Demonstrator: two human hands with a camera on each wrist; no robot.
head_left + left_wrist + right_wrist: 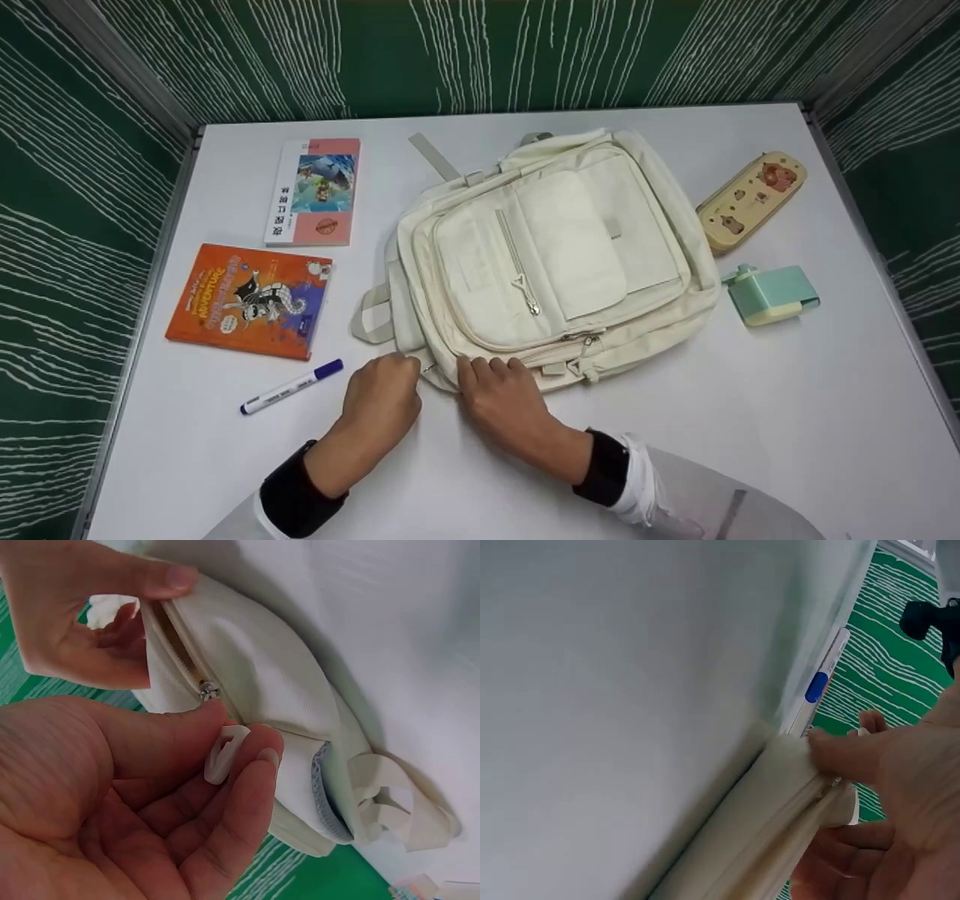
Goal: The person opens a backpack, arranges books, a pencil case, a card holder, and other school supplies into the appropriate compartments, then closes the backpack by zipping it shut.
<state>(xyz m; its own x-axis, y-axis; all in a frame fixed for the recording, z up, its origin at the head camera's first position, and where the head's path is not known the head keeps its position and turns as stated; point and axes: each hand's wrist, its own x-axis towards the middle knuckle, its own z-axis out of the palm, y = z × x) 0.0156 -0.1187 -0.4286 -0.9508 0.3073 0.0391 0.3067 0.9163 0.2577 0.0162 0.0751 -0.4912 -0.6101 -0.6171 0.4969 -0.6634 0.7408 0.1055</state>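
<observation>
A cream backpack [480, 289] lies on its back on the white table, its front pockets facing up. At its near lower corner my left hand [382, 394] pinches a pale, loop-shaped zipper pull [223, 757] between thumb and fingers. The metal slider [209, 689] sits just past the thumb, and the zipper is parted between it and my right hand [82, 607]. That right hand grips the bag's fabric edge beside the zipper, thumb on the outer face [780, 780]. What the bag holds inside is hidden.
Left of the bag are a pink-and-white book [322, 193], an orange book [247, 300] and a blue-capped marker [291, 387]. To its right lie a yellow pencil case [752, 201] and a mint-green, box-shaped object [775, 294]. Green, white-streaked panels [487, 60] surround the table.
</observation>
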